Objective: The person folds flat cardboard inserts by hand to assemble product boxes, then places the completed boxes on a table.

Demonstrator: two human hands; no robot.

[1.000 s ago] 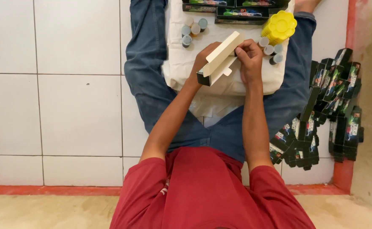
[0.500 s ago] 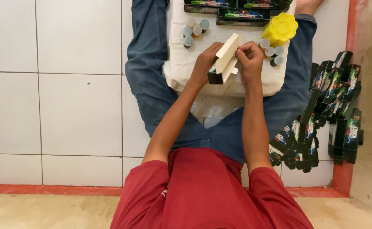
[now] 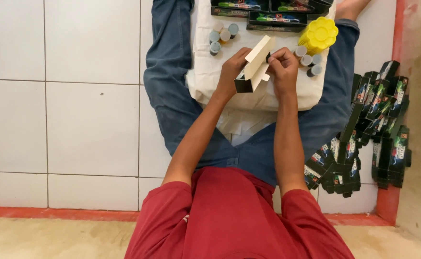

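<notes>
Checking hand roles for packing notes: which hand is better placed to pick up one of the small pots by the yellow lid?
Probably right: the right hand is beside the small pots near the yellow lid, while the left hand grips the open carton.

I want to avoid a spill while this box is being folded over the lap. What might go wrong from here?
The small pots sit loose on the white cloth just beyond the right hand; a nudge may roll them off. The open carton, held in the air by the left hand too, might crease or slip. The yellow lid sits near the cloth's edge.
</notes>
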